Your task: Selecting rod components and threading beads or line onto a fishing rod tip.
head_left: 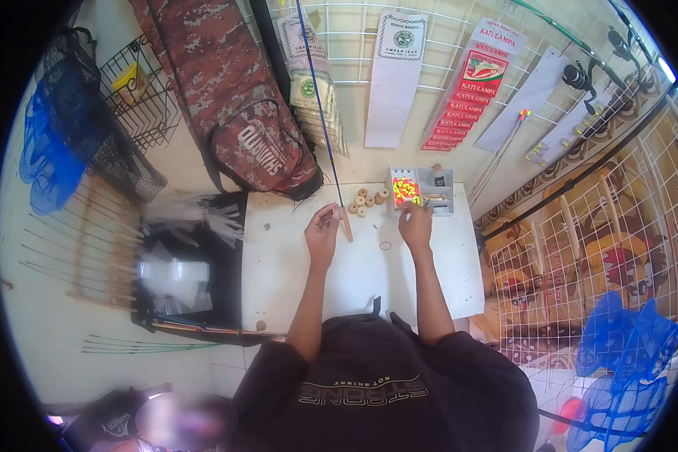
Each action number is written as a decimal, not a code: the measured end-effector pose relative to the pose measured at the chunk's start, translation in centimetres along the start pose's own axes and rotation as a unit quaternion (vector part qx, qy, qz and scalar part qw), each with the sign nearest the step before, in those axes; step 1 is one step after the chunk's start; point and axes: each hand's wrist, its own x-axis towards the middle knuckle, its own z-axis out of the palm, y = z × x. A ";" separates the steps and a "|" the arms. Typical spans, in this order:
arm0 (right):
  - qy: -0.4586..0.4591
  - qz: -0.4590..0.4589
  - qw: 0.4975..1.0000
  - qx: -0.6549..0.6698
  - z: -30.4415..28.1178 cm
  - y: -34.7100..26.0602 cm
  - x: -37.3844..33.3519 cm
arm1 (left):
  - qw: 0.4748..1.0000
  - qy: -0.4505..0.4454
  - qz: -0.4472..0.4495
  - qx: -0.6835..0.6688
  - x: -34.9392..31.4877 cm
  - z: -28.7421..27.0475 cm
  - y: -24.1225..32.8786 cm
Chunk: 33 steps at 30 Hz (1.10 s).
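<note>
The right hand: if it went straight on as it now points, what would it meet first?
Probably the grey divided tray, near its small red and yellow pieces. The right hand overlaps the tray's near edge in this view, so contact is unclear.

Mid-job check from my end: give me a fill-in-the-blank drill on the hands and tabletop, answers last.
1. The left hand holds the rod, whose shaft is coloured ____.
2. The tray has red and yellow pieces on its ____ side.
3. The tan rings lie ____ the rod and the tray.
4. The right hand is at the tray, and the tabletop is coloured ____.

Missing words: blue; left; between; white.
</note>
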 end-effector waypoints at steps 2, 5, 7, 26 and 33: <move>-0.181 -0.018 0.983 0.009 0.2 -0.3 0.1 | 1.000 -0.012 0.008 0.012 0.1 0.3 0.4; -0.168 -0.077 0.973 0.137 -0.2 -4.0 -0.4 | 0.999 -0.032 -0.010 0.026 -0.1 0.7 0.6; -0.134 -0.118 0.950 0.256 -0.7 -6.1 -0.5 | 0.998 -0.052 0.000 0.026 -0.3 1.1 0.5; -0.244 0.035 0.924 0.293 -0.3 -7.3 -0.1 | 0.974 -0.096 0.103 0.178 -0.3 1.1 1.6; -0.227 0.076 0.918 0.316 0.8 -5.7 -0.1 | 0.969 -0.105 0.106 0.195 -0.4 0.9 1.3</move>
